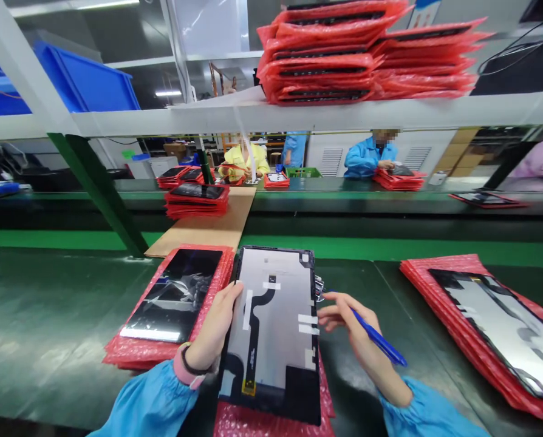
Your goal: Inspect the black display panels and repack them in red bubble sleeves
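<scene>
A tablet screen panel [280, 303] is tilted up in front of me, its silver back with a black ribbon cable and white tape strips facing me. My left hand [221, 315] grips the panel's left edge, fingers hidden behind it. Close to the right edge, my right hand [348, 315] is closed around a blue pen-like tool [381, 341], whose tip points toward the panel. Beneath the panel lies red bubble wrap [253, 422]. Just behind its right edge is a small shiny object [319, 289] I cannot make out.
To the left, a dark glossy screen [175, 294] rests on red bubble bags. Another silver-backed panel [503, 321] lies on bags at right. Overhead, a shelf [208, 121] carries wrapped stacks [321, 54]. A green post [98, 188] stands left; co-workers [369, 158] sit across the bench.
</scene>
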Available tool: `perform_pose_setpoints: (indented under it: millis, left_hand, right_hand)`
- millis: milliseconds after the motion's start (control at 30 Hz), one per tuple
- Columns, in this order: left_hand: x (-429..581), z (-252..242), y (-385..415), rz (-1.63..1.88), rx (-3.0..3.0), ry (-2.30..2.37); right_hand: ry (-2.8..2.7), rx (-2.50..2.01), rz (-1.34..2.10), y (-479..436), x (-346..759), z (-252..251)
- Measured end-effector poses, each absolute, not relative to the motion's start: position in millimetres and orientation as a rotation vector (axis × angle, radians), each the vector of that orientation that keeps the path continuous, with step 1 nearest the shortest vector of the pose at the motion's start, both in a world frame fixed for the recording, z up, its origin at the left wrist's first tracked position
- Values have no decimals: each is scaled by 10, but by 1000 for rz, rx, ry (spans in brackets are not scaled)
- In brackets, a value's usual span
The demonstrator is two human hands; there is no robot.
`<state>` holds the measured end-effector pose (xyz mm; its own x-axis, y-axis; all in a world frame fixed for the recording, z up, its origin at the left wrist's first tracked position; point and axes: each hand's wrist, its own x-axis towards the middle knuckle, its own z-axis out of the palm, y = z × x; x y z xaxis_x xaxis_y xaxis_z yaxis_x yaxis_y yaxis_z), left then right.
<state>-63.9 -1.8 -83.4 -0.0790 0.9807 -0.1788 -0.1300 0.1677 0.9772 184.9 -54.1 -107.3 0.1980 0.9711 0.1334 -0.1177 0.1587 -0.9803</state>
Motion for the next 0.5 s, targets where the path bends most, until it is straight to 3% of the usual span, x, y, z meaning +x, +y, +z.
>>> perform_pose_setpoints:
  millis: [233, 500]
  left_hand:
    - [-565, -455, 0, 1310, 943, 1091]
    - [-591, -236, 190, 1376, 946, 949]
  right_hand:
    - [-1330, -1155, 1060, -591, 1698, -634]
    - [-1262, -960, 1201, -449, 1726, -367]
